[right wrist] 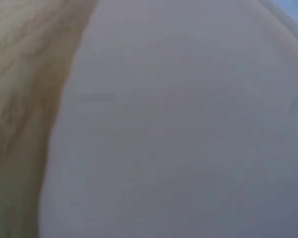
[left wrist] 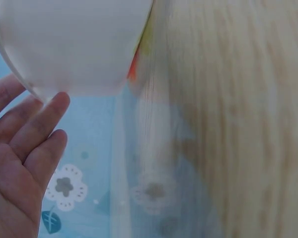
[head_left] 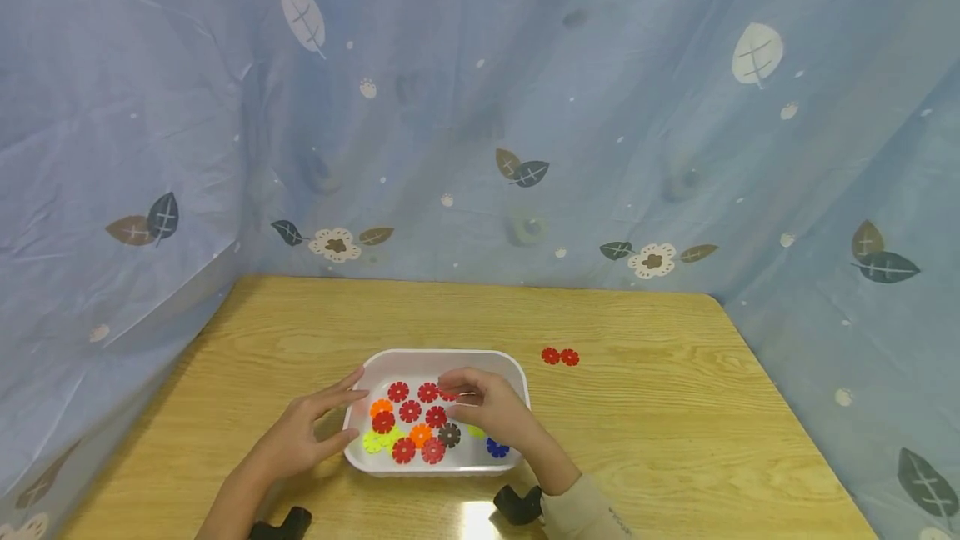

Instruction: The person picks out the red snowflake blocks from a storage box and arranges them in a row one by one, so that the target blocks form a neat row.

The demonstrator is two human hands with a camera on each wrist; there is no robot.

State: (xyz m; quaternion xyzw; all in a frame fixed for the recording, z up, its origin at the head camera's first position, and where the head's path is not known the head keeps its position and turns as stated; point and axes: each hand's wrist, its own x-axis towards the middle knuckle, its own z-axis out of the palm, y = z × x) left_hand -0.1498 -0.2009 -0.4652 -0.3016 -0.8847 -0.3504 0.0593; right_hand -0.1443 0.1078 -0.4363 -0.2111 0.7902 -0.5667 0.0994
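A white plastic tray [head_left: 450, 472] on the table holds flower-shaped notched discs in red, orange, yellow, dark grey and blue. My left hand [head_left: 303, 432] is at its left end, fingers spread and thumb apart. In the left wrist view the fingers of that hand [left wrist: 30, 134] reach the rim of the tray [left wrist: 74, 49]. Over the right half of the tray is my right hand [head_left: 491, 407], its fingers bent loosely with a gap to the thumb. A red disc [head_left: 447, 396] shows partly under its fingertips. The right wrist view is filled by the white tray wall [right wrist: 174, 124].
Two red discs [head_left: 560, 357] lie side by side on the wooden table [head_left: 660, 407], beyond the tray's right back corner. A blue patterned cloth [head_left: 450, 107] hangs behind the table and along both sides. Black straps or mounts [head_left: 517, 505] sit at both wrists.
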